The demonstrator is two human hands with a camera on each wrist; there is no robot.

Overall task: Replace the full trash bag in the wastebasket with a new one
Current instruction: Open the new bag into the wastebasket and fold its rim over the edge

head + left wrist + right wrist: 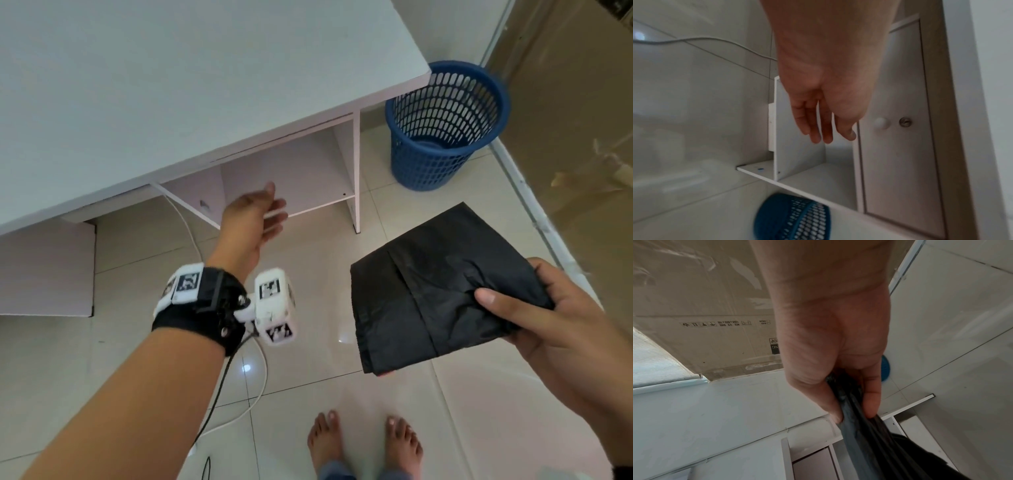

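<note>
A folded black trash bag (pixel 421 287) hangs in the air at lower right, pinched at its right edge by my right hand (pixel 534 308) between thumb and fingers. In the right wrist view the bag (pixel 865 434) runs down from that hand (pixel 851 402). The blue mesh wastebasket (pixel 442 126) stands on the floor beside the desk's right end, with no bag in it that I can see. My left hand (pixel 263 216) hovers open in front of the desk's shelf, fingers straight, holding nothing. In the left wrist view the left hand (pixel 826 129) hangs above the wastebasket (pixel 793 217).
A white desk (pixel 171 85) fills the upper left, with an open shelf compartment (pixel 301 178) under it. A white cable (pixel 253 387) lies on the tiled floor. Cardboard (pixel 565 120) leans at the right. My bare feet (pixel 363 442) stand below.
</note>
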